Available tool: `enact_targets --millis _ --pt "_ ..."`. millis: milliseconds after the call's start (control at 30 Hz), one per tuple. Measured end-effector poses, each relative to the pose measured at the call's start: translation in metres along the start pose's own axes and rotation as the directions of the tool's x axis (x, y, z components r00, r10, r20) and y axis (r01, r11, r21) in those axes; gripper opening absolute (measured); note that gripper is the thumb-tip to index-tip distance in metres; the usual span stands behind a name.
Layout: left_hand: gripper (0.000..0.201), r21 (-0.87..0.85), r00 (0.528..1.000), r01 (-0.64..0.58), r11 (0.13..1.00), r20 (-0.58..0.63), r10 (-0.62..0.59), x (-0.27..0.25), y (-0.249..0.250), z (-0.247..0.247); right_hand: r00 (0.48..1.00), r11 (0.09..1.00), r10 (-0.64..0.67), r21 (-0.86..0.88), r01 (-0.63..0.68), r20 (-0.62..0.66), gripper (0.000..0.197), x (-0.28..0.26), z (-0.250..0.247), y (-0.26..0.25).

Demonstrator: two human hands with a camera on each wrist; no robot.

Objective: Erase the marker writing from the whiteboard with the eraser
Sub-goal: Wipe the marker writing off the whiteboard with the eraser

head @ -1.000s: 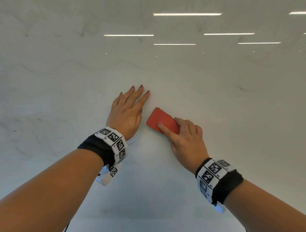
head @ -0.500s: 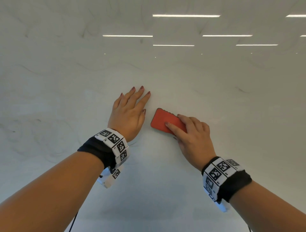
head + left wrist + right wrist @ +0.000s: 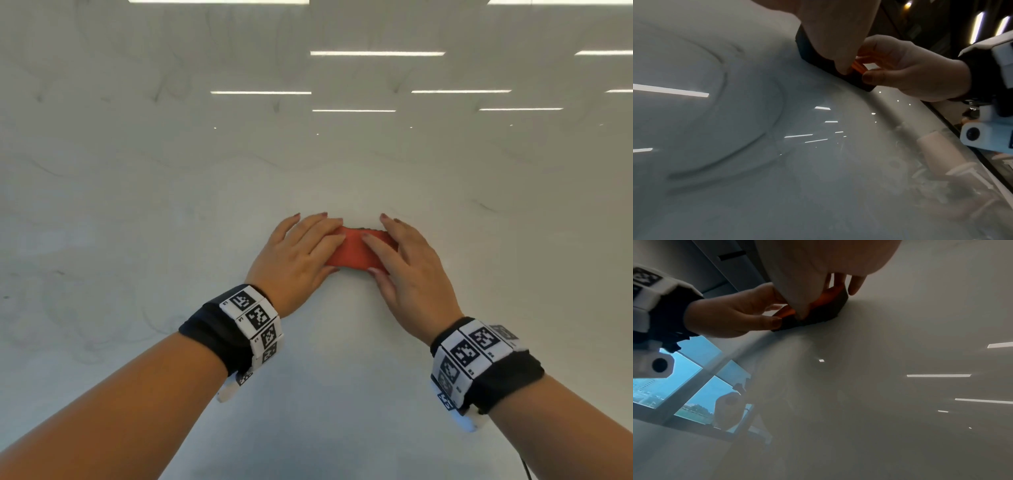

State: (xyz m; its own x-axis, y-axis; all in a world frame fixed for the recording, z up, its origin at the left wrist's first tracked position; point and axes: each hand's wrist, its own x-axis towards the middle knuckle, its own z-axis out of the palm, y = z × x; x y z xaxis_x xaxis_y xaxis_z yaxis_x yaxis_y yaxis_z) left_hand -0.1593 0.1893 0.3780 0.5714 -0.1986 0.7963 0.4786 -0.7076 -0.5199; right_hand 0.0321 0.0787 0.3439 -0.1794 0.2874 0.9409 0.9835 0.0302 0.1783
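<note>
A red eraser [image 3: 352,253] with a dark felt underside [image 3: 807,48] lies flat on the white whiteboard [image 3: 308,359], crosswise between my two hands. My left hand [image 3: 298,257] lies over the eraser's left end, with its thumb [image 3: 774,322] against the near edge. From the other side my right hand [image 3: 407,270] covers the right end, thumb [image 3: 869,78] on the near edge. Both hands grip it. Only faint grey marker streaks [image 3: 51,171] and smudges [image 3: 777,105] show on the board. The eraser's middle [image 3: 826,309] shows between the fingers.
Ceiling lights reflect in the glossy board [image 3: 376,53]. A dark frame [image 3: 941,116] marks the board's edge on my right side. On my left, a window [image 3: 694,378] shows past the board's edge.
My left hand has left the bare board and moved right onto the eraser. The eraser has turned from slanted to crosswise, and my right hand has shifted its hold to the right end.
</note>
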Motion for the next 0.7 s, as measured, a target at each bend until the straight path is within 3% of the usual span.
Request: enact_targets --millis 133,300,467,567,700 --pt "0.044 0.036 0.995 0.093 0.995 -0.02 -0.093 0.014 0.005 0.0 0.985 0.985 0.154 -0.063 -0.159 -0.08 0.046 -0.034 -0.006 0.027" --pt "0.049 0.058 0.97 0.235 0.97 -0.074 -0.23 0.05 0.006 -0.006 0.997 0.982 0.029 -0.19 -0.016 0.065 0.052 -0.066 -0.003 0.051" --pt "0.049 0.009 0.938 0.33 0.944 -0.118 -0.327 0.086 -0.002 -0.011 0.991 0.977 0.024 -0.213 0.005 0.132 0.055 -0.071 -0.005 0.056" --pt "0.049 0.006 0.938 0.327 0.945 -0.128 -0.323 0.085 0.005 -0.007 0.988 0.976 0.009 -0.215 0.025 0.155 0.055 -0.072 -0.006 0.058" --pt "0.049 0.021 0.974 0.211 0.977 -0.093 -0.208 0.068 0.029 0.005 0.988 0.975 -0.022 -0.215 0.054 0.151 0.056 -0.072 -0.006 0.062"
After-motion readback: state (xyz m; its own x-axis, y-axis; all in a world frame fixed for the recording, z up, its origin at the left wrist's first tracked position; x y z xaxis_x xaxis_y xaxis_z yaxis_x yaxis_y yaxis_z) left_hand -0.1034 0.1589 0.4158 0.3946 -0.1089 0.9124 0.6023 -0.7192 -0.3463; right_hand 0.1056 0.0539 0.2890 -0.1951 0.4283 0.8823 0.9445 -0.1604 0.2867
